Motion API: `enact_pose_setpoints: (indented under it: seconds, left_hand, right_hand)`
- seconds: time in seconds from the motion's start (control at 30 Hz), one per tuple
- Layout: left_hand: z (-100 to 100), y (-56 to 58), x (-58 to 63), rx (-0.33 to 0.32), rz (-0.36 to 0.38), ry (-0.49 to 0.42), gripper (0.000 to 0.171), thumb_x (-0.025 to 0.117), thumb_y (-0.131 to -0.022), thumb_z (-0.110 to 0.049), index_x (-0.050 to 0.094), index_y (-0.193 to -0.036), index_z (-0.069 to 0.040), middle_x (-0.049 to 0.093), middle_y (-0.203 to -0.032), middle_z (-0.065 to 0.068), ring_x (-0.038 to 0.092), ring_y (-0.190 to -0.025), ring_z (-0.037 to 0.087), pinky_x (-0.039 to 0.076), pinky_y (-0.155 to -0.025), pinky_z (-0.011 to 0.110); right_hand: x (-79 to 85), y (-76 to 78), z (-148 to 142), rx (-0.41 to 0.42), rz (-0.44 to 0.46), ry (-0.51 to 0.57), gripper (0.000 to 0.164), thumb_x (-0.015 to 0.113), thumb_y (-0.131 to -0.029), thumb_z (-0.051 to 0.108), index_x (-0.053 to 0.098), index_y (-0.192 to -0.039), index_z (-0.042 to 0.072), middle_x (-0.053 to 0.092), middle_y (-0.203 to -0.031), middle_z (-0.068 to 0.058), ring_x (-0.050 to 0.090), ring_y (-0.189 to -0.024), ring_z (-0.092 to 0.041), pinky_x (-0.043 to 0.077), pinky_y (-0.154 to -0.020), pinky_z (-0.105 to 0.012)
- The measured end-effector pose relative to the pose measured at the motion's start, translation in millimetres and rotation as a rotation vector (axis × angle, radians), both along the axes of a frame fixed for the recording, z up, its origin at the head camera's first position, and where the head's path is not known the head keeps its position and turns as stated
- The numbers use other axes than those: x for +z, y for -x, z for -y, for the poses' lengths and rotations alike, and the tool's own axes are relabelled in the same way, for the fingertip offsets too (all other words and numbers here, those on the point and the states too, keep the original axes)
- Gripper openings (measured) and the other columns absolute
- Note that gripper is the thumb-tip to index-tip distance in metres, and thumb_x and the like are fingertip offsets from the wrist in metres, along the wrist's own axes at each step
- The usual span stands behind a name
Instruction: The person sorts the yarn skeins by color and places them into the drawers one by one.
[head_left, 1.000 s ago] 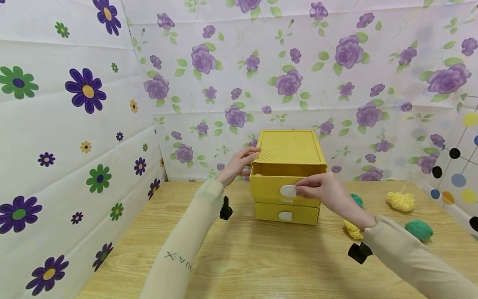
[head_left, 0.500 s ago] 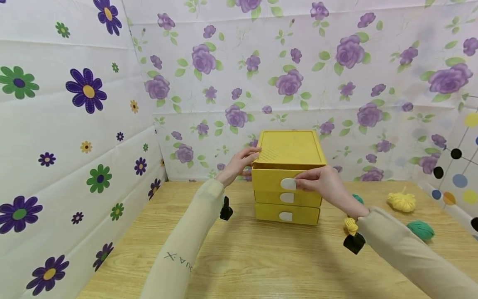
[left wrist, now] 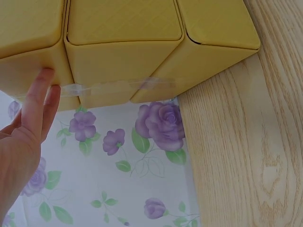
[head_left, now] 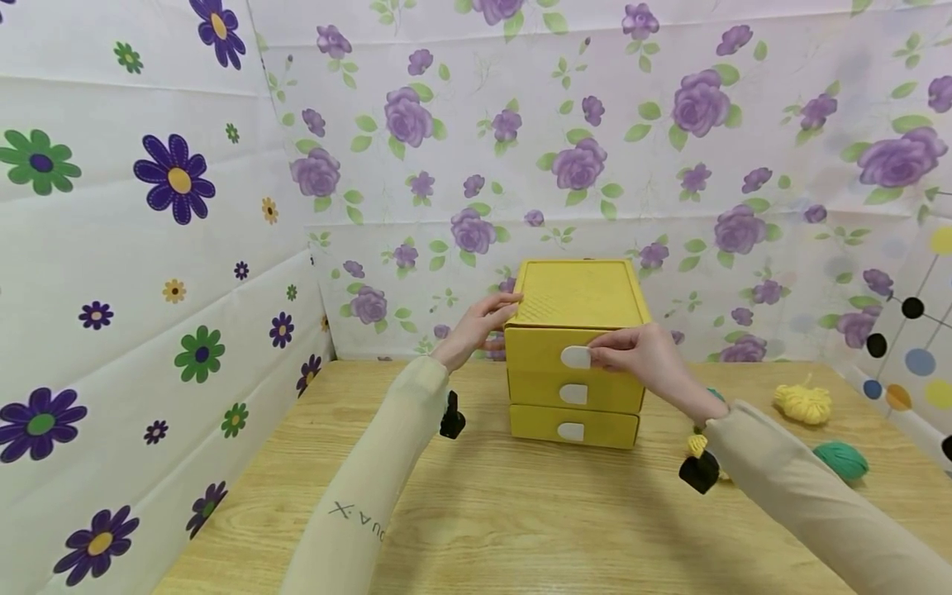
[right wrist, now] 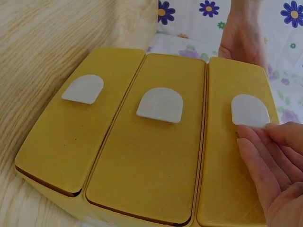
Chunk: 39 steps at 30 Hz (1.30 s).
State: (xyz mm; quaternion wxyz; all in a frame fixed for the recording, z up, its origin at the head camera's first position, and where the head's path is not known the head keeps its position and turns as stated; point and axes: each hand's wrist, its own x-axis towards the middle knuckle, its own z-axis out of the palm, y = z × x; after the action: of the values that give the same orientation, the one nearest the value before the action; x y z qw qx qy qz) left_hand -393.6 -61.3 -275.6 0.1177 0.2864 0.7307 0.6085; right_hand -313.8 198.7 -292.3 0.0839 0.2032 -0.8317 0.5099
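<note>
A yellow three-drawer box (head_left: pixel 576 291) stands on the table, its drawers stacked and each front bearing a white tab. My right hand (head_left: pixel 650 364) pinches the edge of the top drawer's white tab (head_left: pixel 573 357) between thumb and fingers; the right wrist view shows this tab (right wrist: pixel 249 109) closely. That top drawer (head_left: pixel 535 350) sits flush in the box. At the box's left side my left hand (head_left: pixel 473 330) rests, fingers extended. In the left wrist view its fingertips (left wrist: pixel 43 78) touch the side wall, where clear tape (left wrist: pixel 113 89) runs across.
Right of the box lie a green yarn ball (head_left: pixel 841 460) and a yellow yarn bundle (head_left: pixel 803 403). More yellow yarn (head_left: pixel 697 445) is partly hidden behind my right wrist. A floral cloth (head_left: pixel 416 248) hangs behind the wooden table (head_left: pixel 476 512).
The top drawer has slid inward from partly pulled out to flush, my right hand moving with its tab. The opening above it has vanished. My left hand has stayed at the box's side.
</note>
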Motion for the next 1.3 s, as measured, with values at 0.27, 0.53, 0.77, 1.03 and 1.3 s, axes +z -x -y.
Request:
enact_pose_setpoints:
  seconds: [0.27,0.53,0.77,1.03,1.3]
  left_hand:
    - [-0.3,-3.4,2.6,0.019,-0.009,0.023,0.045,0.042,-0.098,-0.025,0.036,-0.139,-0.008,0.038,-0.133,0.010,0.044,-0.107,0.030,0.044,-0.081,0.044]
    - [-0.2,1.1,-0.7,0.025,-0.030,0.004,0.044,0.043,-0.098,-0.026,0.038,-0.138,-0.008,0.039,-0.132,0.011,0.043,-0.108,0.031,0.042,-0.082,0.048]
    - [-0.5,16.1,-16.0,0.054,-0.054,-0.003,0.041,0.045,-0.096,-0.034,0.045,-0.134,-0.018,0.044,-0.127,0.001,0.046,-0.104,0.026,0.045,-0.078,0.043]
    - [-1.6,17.8,-18.0,0.072,-0.048,-0.008,0.040,0.046,-0.096,-0.032,0.045,-0.134,-0.018,0.043,-0.128,0.002,0.045,-0.106,0.027,0.044,-0.080,0.046]
    - [-1.5,7.0,-6.3,0.024,-0.030,0.007,0.044,0.042,-0.098,-0.027,0.037,-0.138,-0.010,0.037,-0.133,0.011,0.042,-0.108,0.031,0.043,-0.082,0.047]
  right_hand:
    - [0.1,8.4,-1.0,-0.017,0.025,-0.013,0.021,0.063,-0.086,0.008,0.067,-0.099,-0.008,0.066,-0.088,-0.017,0.063,-0.082,-0.030,0.050,-0.068,-0.035]
    - [0.9,9.0,-0.7,-0.024,0.030,-0.011,0.021,0.063,-0.086,0.009,0.067,-0.099,-0.007,0.065,-0.089,-0.017,0.063,-0.082,-0.028,0.050,-0.069,-0.034]
    - [-4.0,5.4,-3.0,-0.016,0.026,0.026,0.023,0.064,-0.085,0.008,0.065,-0.103,-0.007,0.065,-0.091,-0.016,0.062,-0.085,-0.030,0.050,-0.071,-0.034]
    - [-20.0,1.8,-8.8,-0.061,0.027,0.014,0.024,0.067,-0.083,0.014,0.068,-0.101,-0.003,0.066,-0.090,-0.012,0.063,-0.082,-0.025,0.050,-0.069,-0.036]
    - [-40.4,-1.5,-8.3,-0.051,0.059,0.065,0.023,0.067,-0.083,0.009,0.066,-0.100,-0.008,0.066,-0.089,-0.015,0.064,-0.081,-0.026,0.050,-0.069,-0.038]
